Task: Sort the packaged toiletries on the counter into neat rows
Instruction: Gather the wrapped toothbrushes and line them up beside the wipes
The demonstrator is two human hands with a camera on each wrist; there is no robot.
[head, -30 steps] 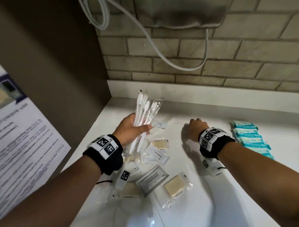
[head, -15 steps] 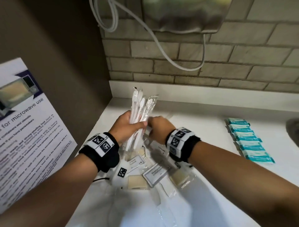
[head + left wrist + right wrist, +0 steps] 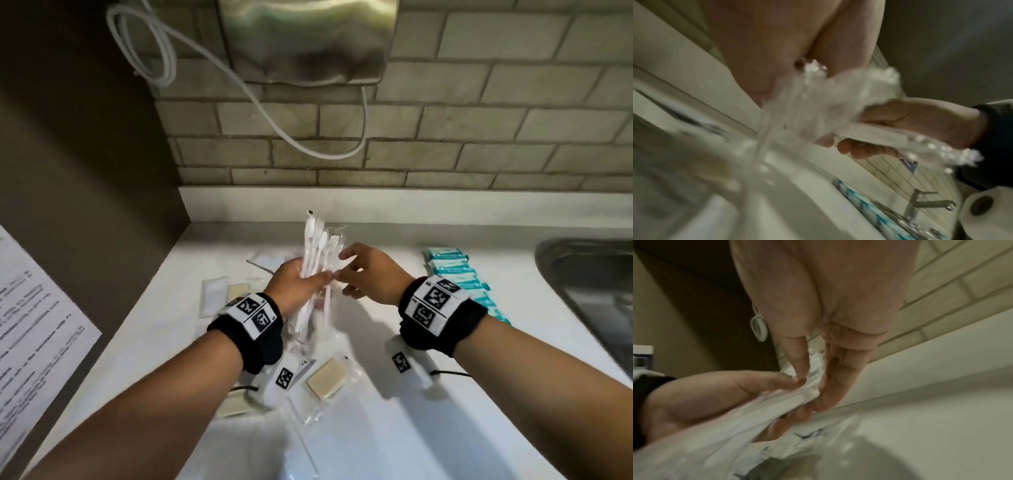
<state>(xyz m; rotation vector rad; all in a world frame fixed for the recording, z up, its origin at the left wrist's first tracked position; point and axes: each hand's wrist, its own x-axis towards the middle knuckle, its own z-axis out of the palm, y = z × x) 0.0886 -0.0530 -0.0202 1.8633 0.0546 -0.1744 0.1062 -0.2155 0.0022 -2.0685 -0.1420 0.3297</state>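
A bundle of clear-wrapped white toothbrushes (image 3: 317,260) stands upright above the white counter (image 3: 411,411), gripped low down by my left hand (image 3: 298,287). My right hand (image 3: 363,274) is against the bundle's right side. In the right wrist view its thumb and fingertips (image 3: 830,386) pinch the wrappers (image 3: 777,402). The blurred left wrist view shows the bundle (image 3: 838,113) running through my right hand (image 3: 910,123). Wrapped soap bars (image 3: 325,378) and flat sachets (image 3: 214,296) lie loose under my wrists. Teal packets (image 3: 455,274) lie in a row on the right.
A steel sink (image 3: 589,281) is sunk into the counter at far right. A metal hand dryer (image 3: 305,37) with a looping white cable (image 3: 294,137) hangs on the tiled wall. A brown side wall carries a printed notice (image 3: 34,325) on the left.
My right hand left the counter on the right, came across to the bundle and now pinches it. My left hand kept hold of the toothbrushes throughout.
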